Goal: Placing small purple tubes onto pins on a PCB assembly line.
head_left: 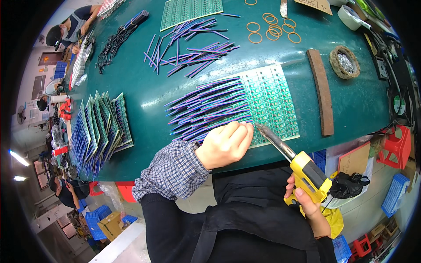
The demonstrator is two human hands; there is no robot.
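My right hand (302,193) grips a yellow and black soldering gun (309,175), its metal tip slanting up and left onto the green circuit board panel (274,101). Beside that tip my left hand (228,142) is closed in a pinch at the board's near edge. A wire seems to be between its fingertips, though the knuckles mostly hide it. Rows of blue, purple and black wires (210,103) stretch leftward from the left half of the panel. Some of them pass under my left hand.
Loose wires (193,48) lie beyond the panel, near another board sheet (188,13). Wired panels (101,127) lean together at left. Rubber bands (274,30), a brown bar (321,92) and a round holder with silvery shavings (344,62) are at right. A person (72,28) works at far left.
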